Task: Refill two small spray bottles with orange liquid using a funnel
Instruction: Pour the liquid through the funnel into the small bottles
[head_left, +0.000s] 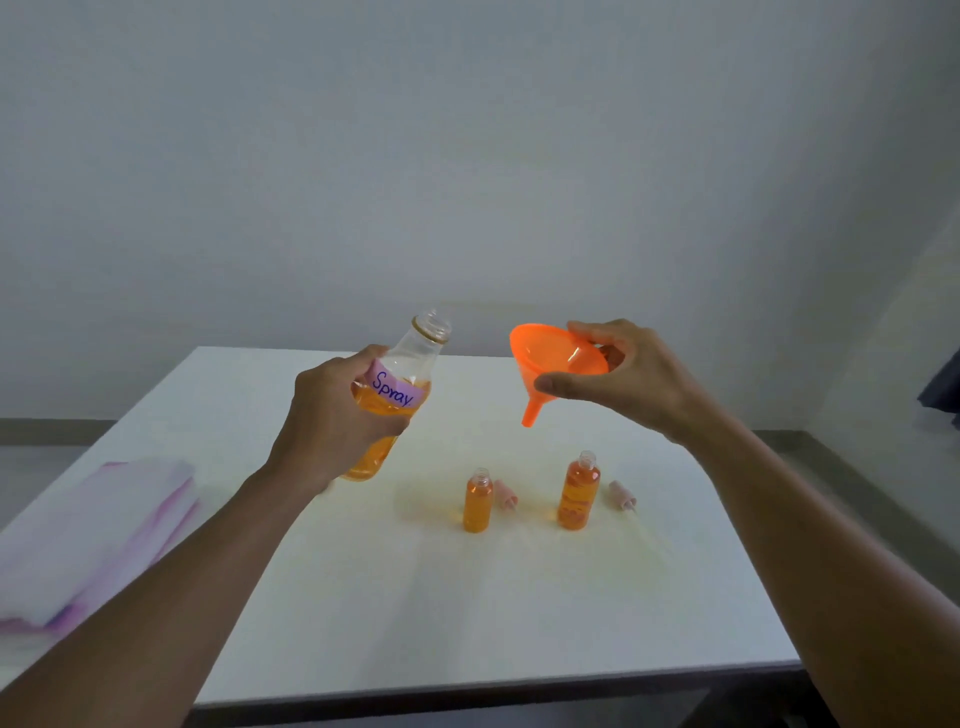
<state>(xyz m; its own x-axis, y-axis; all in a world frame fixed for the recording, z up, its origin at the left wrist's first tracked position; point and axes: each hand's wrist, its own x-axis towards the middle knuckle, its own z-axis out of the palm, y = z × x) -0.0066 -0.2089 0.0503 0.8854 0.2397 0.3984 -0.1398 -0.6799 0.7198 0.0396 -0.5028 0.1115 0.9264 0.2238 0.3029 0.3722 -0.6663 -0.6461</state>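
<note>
Forearms, left (156, 587) and right (831, 530), reach in from the bottom edge over a white table (467, 613), and from my remote seat I see both hands held in the air above it. The left hand (332, 415) grips a clear bottle (422, 347) round its middle, fingers and thumb curled on a purple label (396, 391) reading "Spray". The bottle leans with its open mouth up and to the right, and orange liquid (370, 457) fills roughly its lower half. The right hand (631, 382) pinches an orange funnel (558, 358) by the rim, thumb on the near side and fingers curled over the far side. Its spout points down and slightly left, well above the table and apart from every bottle. Beneath, two small bottles stand upright with open necks, near each other but not touching. The shorter left small bottle (478, 503) and the taller right small bottle (578, 493) each hold orange liquid almost to the shoulder. A pinkish cap lies on its side just to the right of each: the left cap (505, 493) and the right cap (622, 495). At the table's left edge sits a white-and-purple stack (98, 530); I cannot tell whether it is cloth or paper.
</note>
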